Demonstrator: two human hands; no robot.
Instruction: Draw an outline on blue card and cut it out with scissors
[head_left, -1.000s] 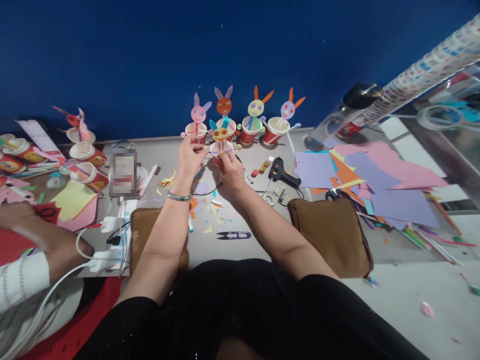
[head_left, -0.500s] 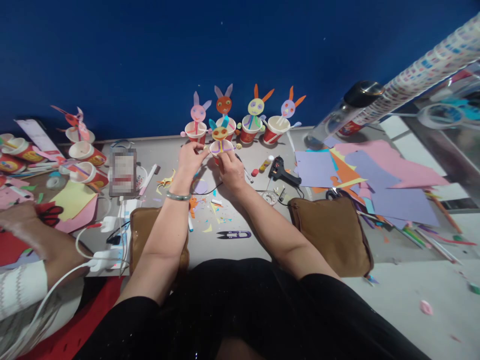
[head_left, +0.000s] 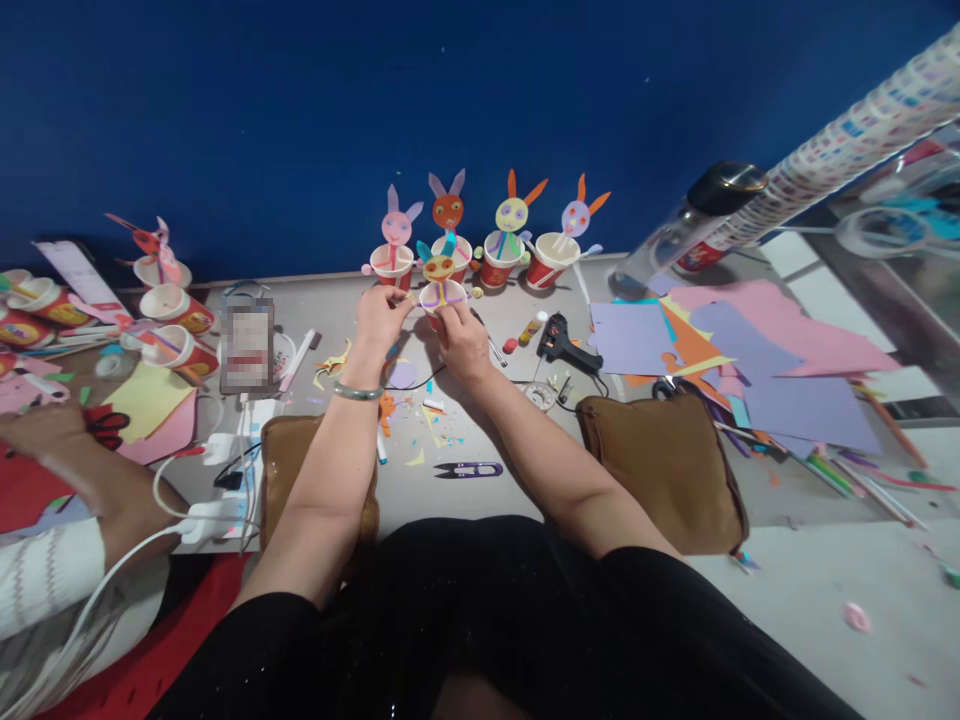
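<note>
A paper cup holds a yellow paper rabbit puppet with blue ears, orange eyes and purple arms. My right hand grips the front of this cup, its fingers hiding much of the red side. At the cup's left, my left hand is closed in a pinch on the rabbit's small yellow paw. Behind stand several finished-looking cups with rabbits, among them a pink one, an orange one and a yellow one with orange ears.
To the right lie a glue gun, a glue stick and coloured paper. Thread snips rest in front, between brown cushions. A bottle stands back right. Leftward are a power strip and a co-worker's arm.
My hands and the cup stay almost in place. At the left, the co-worker's arm has shifted slightly to the right.
</note>
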